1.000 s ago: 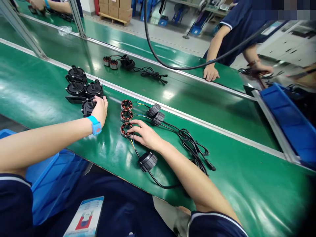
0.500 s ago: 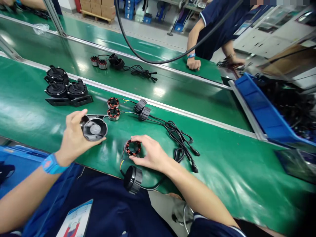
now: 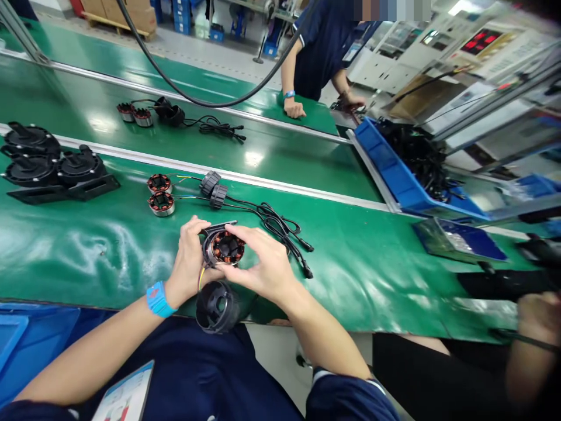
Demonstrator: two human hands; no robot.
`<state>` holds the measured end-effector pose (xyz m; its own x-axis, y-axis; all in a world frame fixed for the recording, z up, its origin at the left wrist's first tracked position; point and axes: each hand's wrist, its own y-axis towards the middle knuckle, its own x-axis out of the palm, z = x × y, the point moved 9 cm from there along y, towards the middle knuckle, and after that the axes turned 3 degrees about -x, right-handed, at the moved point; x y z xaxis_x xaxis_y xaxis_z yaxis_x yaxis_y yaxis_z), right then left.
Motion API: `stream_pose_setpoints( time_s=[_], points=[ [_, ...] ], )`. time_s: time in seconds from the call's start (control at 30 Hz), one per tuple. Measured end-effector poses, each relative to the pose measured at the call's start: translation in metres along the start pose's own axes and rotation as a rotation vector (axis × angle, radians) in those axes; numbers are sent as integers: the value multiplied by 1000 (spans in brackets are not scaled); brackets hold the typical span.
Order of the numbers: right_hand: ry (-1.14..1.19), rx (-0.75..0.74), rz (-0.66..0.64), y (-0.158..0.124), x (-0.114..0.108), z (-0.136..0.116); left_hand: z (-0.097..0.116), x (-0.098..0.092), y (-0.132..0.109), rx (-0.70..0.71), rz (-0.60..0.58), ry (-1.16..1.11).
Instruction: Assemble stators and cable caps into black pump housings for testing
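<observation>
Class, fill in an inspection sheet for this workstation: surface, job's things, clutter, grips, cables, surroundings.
Surface: glossy green conveyor belt; a far belt lane lies behind a metal rail.
Job's things: copper-wound stator sits in a black housing; a black cap hangs on its wires over the belt edge.
Clutter: two more stators with caps; black pump housings at left.
Grips: left hand grips the housing; right hand pinches the stator.
Cables: black leads coiled on the belt; black hose overhead.
Surroundings: co-worker's hand on the far belt; blue bin of cables.
</observation>
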<state>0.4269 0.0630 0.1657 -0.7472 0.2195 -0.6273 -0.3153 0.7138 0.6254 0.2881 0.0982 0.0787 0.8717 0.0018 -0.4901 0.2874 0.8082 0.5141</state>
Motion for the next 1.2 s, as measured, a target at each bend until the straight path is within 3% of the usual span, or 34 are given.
stream_pose_setpoints(
  time_s=[0.13, 0.27, 0.43, 0.6, 0.77, 1.03, 1.1, 1.2],
  points=[
    [-38, 34, -150, 2, 3, 15, 4, 3, 9, 93, -43, 1],
    [-22, -1, -276, 4, 4, 11, 10, 5, 15, 146, -49, 11],
    [-129, 68, -195, 4, 0, 9, 15, 6, 18, 147, -42, 25],
    [-79, -56, -276, 1, 11, 7, 13, 5, 19, 167, -16, 54],
    [-129, -36, -95, -11, 6, 19, 9, 7, 16, 149, -31, 14],
    [-398, 45, -297, -32, 40, 20, 7, 5, 14, 54, 121, 107],
    [-392, 17, -262, -30, 35, 13, 11, 0, 15, 66, 127, 88],
    [-287, -32, 4, -27, -5, -2, 24, -23, 19, 93, 197, 47]
  ],
)
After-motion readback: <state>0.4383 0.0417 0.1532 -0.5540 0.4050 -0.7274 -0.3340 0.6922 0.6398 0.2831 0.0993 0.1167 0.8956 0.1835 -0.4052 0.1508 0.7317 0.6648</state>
